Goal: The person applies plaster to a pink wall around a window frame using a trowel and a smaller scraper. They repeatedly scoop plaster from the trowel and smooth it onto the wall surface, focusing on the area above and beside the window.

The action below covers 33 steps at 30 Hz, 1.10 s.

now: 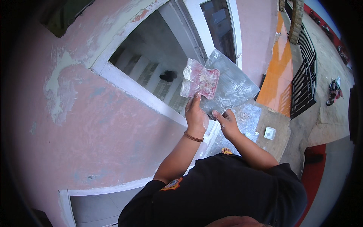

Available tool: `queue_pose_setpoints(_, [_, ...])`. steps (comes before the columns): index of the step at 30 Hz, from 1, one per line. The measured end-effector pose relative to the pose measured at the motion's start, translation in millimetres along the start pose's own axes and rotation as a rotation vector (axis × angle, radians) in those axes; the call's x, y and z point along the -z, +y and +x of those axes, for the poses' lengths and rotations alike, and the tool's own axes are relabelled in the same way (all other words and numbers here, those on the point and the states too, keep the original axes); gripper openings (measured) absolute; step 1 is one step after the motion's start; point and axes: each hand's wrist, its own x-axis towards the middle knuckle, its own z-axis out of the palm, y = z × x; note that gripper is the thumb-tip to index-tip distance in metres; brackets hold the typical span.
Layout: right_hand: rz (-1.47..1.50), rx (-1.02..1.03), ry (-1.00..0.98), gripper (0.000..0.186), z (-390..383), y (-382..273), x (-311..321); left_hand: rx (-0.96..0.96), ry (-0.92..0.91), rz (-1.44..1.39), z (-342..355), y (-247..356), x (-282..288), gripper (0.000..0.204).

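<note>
In the middle of the head view my left hand (pixel 196 117) grips a small pink scraper (pixel 204 77) smeared with white paste, with a thick lump along its left edge. Just to its right, my right hand (pixel 226 123) is closed on a wide grey metal scraper (pixel 234 81), its broad sheet streaked with white and lying partly behind the pink one. The two tools overlap close together in front of a white-framed window opening (pixel 100 68).
A pink wall (pixel 102 128) with patchy white filler surrounds the opening. Down to the right are a dusty sheet (pixel 245 125) and a small white container (pixel 270 133). Further right are an orange ledge (pixel 274 87), a black railing (pixel 302 90) and a motorbike (pixel 333 90).
</note>
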Motion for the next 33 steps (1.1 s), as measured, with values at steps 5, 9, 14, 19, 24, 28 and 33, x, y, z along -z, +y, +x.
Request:
queue_pose_setpoints(5, [0.442,0.135,0.054,0.039,4.0,-6.9,15.7,-0.316,-0.086,0.497,8.1,1.4,16.5,0.026])
queue_pose_setpoints(9, [-0.288,0.214,0.348,0.033,22.0,-32.1,77.1,-0.317,-0.031,0.437,5.3,22.2,46.0,0.021])
queue_pose_setpoints(14, [-0.416,0.524,0.319,0.02,36.9,-126.7,156.0,-0.225,0.067,0.471,-17.1,43.8,73.8,0.027])
queue_pose_setpoints(19, [0.511,0.603,0.4,0.052,31.1,-166.1,156.9,-0.098,0.068,0.286,-35.3,42.0,78.5,0.032])
queue_pose_setpoints(24, [0.629,0.534,0.229,0.059,53.6,-141.6,113.0,-0.001,0.162,0.269,-48.5,44.2,77.1,0.027])
queue_pose_setpoints(28, [0.397,0.813,0.26,0.047,67.0,-183.2,108.7,-0.065,0.211,0.318,-58.4,53.3,85.3,0.025])
queue_pose_setpoints(33, [-0.821,1.384,0.281,0.043,65.5,-207.8,41.6,-0.02,0.231,0.271,-70.7,55.7,104.1,0.024])
